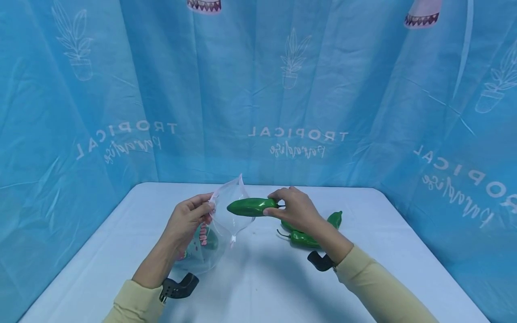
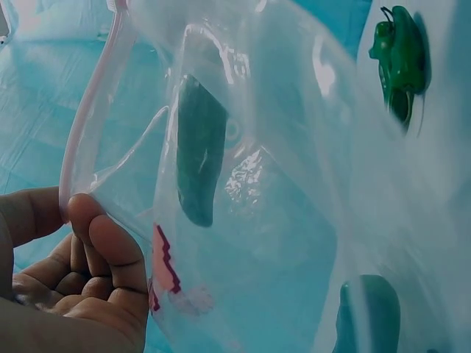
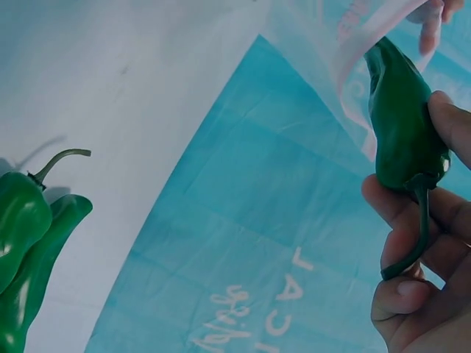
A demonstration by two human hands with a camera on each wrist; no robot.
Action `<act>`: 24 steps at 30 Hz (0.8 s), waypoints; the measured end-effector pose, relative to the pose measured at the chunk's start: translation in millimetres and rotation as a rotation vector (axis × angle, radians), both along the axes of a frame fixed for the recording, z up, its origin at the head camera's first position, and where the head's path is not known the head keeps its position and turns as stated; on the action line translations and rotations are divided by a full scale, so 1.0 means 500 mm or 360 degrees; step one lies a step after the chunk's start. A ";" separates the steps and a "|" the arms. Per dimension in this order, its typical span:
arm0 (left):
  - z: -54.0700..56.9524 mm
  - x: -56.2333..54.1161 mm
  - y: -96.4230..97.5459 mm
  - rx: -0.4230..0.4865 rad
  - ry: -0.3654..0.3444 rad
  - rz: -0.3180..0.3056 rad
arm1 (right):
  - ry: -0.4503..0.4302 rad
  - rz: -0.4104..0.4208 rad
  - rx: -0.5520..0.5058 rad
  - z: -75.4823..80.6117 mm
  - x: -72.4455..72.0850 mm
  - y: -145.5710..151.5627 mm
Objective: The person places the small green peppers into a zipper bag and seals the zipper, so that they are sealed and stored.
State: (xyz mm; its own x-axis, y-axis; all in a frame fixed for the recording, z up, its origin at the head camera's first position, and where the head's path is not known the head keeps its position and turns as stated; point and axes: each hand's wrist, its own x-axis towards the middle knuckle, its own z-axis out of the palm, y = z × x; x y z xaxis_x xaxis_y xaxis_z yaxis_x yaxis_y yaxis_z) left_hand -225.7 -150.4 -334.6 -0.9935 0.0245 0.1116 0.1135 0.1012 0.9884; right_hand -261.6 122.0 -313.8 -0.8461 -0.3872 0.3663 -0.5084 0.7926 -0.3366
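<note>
A clear zip bag (image 1: 226, 224) with pink printing hangs from my left hand (image 1: 188, 222), whose thumb and fingers pinch its pink-edged rim. Inside the bag, low down, lies a green pepper (image 2: 368, 316), seen through the plastic. My right hand (image 1: 295, 208) grips another green pepper (image 1: 249, 207) by its stem end, level, with its tip pointing left at the bag's open mouth. In the right wrist view that pepper's tip (image 3: 386, 59) overlaps the bag's rim. Several more green peppers (image 1: 303, 240) lie on the table under my right forearm, partly hidden by it.
The white table (image 1: 258, 287) ends at a blue printed curtain (image 1: 258, 157) that stands behind it and on both sides. Black wrist straps with camera mounts (image 1: 179, 287) sit on both wrists.
</note>
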 end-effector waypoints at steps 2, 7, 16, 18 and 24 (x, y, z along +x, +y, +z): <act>0.001 0.000 0.001 0.0002 0.0000 0.0003 | 0.0027 0.0002 0.0020 0.000 -0.001 -0.007; 0.002 0.000 0.003 0.0011 -0.0006 0.0006 | 0.0054 0.0003 0.0081 0.001 -0.002 -0.026; 0.005 0.001 0.005 0.0016 -0.0038 0.0024 | 0.0122 0.0045 0.0212 0.008 -0.004 -0.063; 0.005 0.000 0.006 0.0014 -0.0046 0.0027 | 0.0115 0.0049 0.0237 0.009 -0.005 -0.071; 0.003 -0.005 0.006 0.0016 -0.0056 0.0027 | 0.0106 0.0057 0.0300 0.009 -0.008 -0.089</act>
State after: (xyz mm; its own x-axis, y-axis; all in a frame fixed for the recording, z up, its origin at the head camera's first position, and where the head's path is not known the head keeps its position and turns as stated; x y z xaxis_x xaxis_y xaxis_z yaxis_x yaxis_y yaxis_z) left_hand -228.1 -147.3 -332.9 -0.9970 0.0070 0.0768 0.0771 0.0931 0.9927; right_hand -265.4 77.4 -309.2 -0.8069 -0.4833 0.3395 -0.5534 0.8195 -0.1487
